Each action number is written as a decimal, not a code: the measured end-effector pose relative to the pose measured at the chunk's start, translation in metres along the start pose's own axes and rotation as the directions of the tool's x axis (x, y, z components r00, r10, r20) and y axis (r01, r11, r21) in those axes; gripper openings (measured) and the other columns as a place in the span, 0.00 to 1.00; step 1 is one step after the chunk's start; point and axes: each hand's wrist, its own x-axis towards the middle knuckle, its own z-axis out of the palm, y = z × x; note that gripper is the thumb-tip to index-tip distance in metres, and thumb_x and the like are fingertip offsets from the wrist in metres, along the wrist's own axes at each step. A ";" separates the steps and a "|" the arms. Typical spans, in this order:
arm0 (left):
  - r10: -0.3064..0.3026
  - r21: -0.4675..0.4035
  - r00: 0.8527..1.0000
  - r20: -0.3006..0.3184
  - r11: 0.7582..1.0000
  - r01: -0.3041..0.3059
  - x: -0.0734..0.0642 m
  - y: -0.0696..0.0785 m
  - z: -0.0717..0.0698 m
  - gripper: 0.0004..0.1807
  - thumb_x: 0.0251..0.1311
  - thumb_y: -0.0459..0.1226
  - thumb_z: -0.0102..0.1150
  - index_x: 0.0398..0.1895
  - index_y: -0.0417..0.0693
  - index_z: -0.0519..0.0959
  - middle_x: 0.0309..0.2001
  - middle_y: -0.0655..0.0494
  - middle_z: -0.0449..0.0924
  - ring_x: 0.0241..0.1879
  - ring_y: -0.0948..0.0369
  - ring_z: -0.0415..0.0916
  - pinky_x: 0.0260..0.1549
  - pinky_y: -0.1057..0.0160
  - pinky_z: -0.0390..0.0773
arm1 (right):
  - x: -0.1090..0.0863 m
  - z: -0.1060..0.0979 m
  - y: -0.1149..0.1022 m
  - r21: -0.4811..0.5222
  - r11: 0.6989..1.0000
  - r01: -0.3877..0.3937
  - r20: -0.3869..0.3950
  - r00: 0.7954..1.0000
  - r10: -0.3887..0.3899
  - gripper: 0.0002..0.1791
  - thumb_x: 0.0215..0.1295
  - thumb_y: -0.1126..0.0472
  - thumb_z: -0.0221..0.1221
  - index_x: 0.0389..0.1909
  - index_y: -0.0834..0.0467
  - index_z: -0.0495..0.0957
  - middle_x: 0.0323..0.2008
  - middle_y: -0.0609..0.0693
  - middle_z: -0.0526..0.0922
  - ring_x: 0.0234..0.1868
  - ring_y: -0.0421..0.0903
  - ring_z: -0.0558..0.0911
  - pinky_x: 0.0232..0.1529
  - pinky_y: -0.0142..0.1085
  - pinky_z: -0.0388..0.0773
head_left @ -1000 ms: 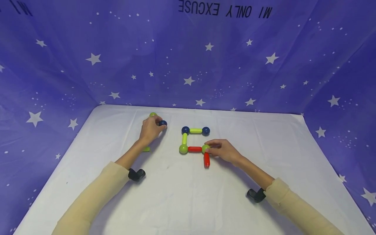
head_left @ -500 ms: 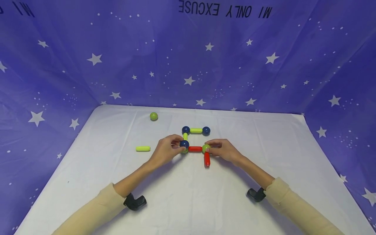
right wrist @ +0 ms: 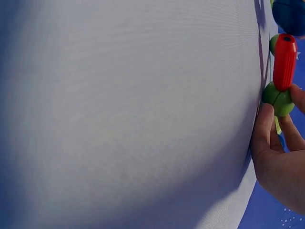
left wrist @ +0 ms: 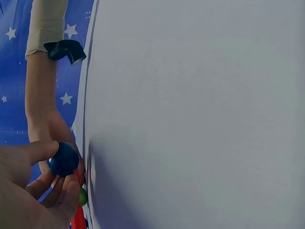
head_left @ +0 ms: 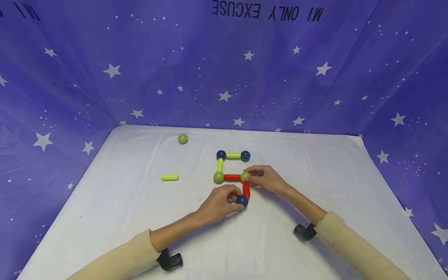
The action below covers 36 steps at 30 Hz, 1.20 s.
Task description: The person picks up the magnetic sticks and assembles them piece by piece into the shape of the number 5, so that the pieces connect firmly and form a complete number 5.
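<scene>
Between thumb and fingers, my left hand (head_left: 219, 203) pinches a dark blue ball (head_left: 242, 200) right at the near end of a red rod (head_left: 246, 189). That rod's other end meets a green ball (head_left: 245, 177), which my right hand (head_left: 268, 179) pinches. In the right wrist view the blue ball (right wrist: 289, 17) shows just off the tip of the red rod (right wrist: 285, 62). From the held green ball a second red rod (head_left: 232, 177) runs left to another green ball (head_left: 218, 177). A yellow-green rod (head_left: 220, 165) leads from there to a blue ball (head_left: 221, 155).
A yellow-green rod (head_left: 233, 155) joins the far blue ball to another blue ball (head_left: 245, 156). Apart on the left lie a loose yellow-green rod (head_left: 170, 177) and a loose green ball (head_left: 182, 139). A starry purple cloth (head_left: 224, 77) surrounds the white table (head_left: 315, 167).
Carrying the blue ball, my left hand has come from the far left, passed over the left green ball, and reached the red rod's near end. My right hand has stayed on its green ball.
</scene>
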 end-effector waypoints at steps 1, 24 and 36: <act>0.002 -0.001 1.000 0.000 1.000 -0.002 0.000 0.000 0.002 0.13 0.54 0.30 0.73 0.42 0.42 0.82 0.38 0.57 0.81 0.38 0.57 0.79 0.43 0.62 0.80 | 0.000 0.000 0.000 0.002 1.000 -0.002 -0.001 1.000 0.002 0.20 0.65 0.56 0.66 0.56 0.57 0.82 0.44 0.51 0.83 0.43 0.50 0.78 0.40 0.38 0.80; -0.006 -0.008 1.000 0.018 1.000 0.006 0.001 -0.001 0.015 0.14 0.54 0.31 0.73 0.43 0.42 0.81 0.38 0.56 0.81 0.38 0.60 0.80 0.42 0.66 0.79 | -0.001 0.001 -0.001 -0.004 1.000 0.025 0.000 1.000 -0.025 0.20 0.65 0.56 0.66 0.56 0.58 0.81 0.46 0.52 0.83 0.44 0.51 0.78 0.39 0.38 0.77; 0.002 -0.005 1.000 0.025 1.000 -0.002 0.002 -0.001 0.017 0.13 0.54 0.31 0.73 0.42 0.42 0.81 0.37 0.57 0.81 0.38 0.60 0.80 0.42 0.67 0.79 | -0.003 0.004 -0.002 0.002 1.000 0.012 -0.020 1.000 -0.012 0.19 0.64 0.58 0.67 0.55 0.55 0.81 0.46 0.51 0.83 0.44 0.51 0.79 0.39 0.38 0.77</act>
